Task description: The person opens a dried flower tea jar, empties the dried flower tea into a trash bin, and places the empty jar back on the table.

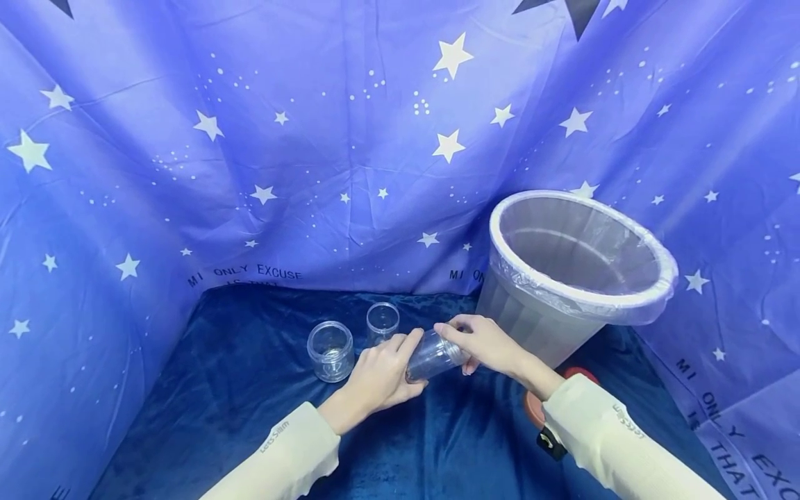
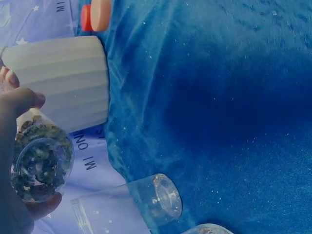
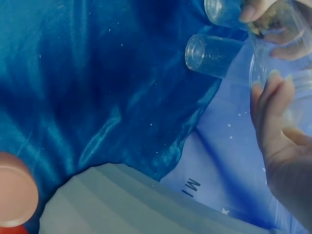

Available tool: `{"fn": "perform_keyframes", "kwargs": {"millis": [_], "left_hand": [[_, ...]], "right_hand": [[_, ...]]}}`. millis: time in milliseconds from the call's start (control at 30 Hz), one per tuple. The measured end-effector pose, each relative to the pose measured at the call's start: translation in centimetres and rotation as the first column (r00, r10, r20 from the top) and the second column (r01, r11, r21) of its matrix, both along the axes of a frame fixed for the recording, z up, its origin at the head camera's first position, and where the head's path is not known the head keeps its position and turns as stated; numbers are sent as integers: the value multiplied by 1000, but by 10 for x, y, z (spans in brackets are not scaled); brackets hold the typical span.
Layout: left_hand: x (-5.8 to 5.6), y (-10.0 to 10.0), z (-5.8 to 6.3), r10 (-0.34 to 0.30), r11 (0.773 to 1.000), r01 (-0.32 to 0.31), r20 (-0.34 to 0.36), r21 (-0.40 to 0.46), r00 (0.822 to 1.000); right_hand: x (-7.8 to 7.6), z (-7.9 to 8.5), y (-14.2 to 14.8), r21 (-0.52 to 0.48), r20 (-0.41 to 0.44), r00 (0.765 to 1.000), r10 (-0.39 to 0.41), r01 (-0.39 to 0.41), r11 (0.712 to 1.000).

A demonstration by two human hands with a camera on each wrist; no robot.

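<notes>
A clear jar [image 1: 430, 360] is held tilted between both hands above the blue cloth. My left hand [image 1: 380, 371] grips its body near the base, while the fingers of my right hand [image 1: 490, 342] curl round the threaded mouth end. Dark greenish-brown bits [image 2: 46, 131] gather at the bottom of the jar, as the left wrist view shows. Just left of my left hand stand two more clear jars without lids, a wide one [image 1: 331, 353] and a narrower one [image 1: 382, 319], partly hidden behind that hand.
A pale ribbed bin [image 1: 531, 312] with a clear liner over its rim stands close beyond my right hand. An orange lid [image 2: 101, 14] and a red lid [image 2: 86, 18] lie beside it, partly under my right sleeve in the head view. Star-printed curtains surround the blue cloth [image 1: 250, 417].
</notes>
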State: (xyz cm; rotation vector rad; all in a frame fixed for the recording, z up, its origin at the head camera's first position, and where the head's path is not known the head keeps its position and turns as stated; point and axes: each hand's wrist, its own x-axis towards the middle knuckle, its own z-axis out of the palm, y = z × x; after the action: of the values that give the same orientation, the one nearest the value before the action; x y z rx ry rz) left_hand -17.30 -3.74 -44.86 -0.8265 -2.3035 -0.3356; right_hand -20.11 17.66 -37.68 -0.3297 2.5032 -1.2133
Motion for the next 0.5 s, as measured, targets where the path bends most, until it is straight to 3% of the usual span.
{"fn": "perform_keyframes", "kwargs": {"millis": [333,500], "left_hand": [[1,0,-2,-25,1000,25,52,6,998],[1,-1,-1,-48,998,42,146,43,988]], "right_hand": [[-1,-1,3,11,-5,997,78,-78,997],[-2,1,4,16,-26,991,133,-133,991]]}}
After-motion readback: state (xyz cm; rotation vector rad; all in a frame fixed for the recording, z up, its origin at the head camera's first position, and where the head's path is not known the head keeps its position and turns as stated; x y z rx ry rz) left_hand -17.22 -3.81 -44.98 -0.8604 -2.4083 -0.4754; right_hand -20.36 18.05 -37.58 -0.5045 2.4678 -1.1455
